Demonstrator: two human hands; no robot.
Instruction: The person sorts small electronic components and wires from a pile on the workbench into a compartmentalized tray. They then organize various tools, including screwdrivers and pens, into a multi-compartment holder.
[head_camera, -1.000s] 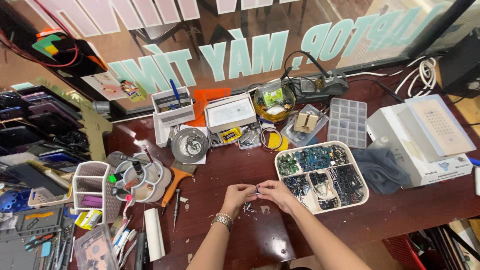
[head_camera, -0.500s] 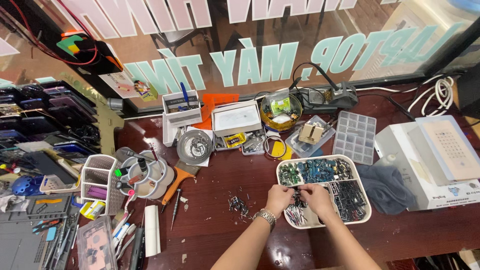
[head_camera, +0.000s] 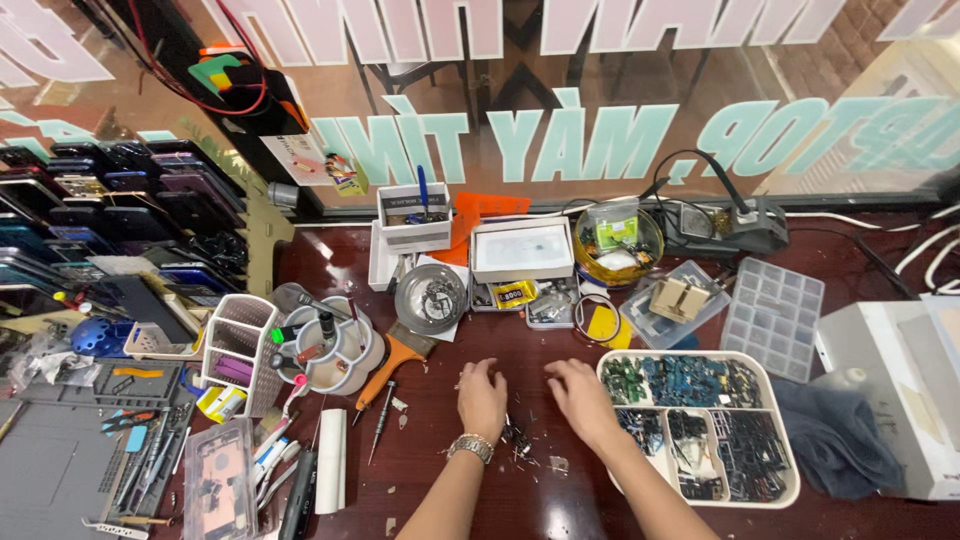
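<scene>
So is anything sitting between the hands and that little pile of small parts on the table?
Nothing visible. The small dark parts lie on bare tabletop between the left hand and right hand, right beside both.

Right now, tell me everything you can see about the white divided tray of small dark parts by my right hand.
The white rounded-corner plastic tray lies flat on the dark red-brown tabletop, on the person's right. Ridges split it into compartments holding green, blue and black small electronic parts. The right hand rests palm down beside its left rim; whether it touches the rim is unclear. A dark grey cloth lies against its right side.
</scene>
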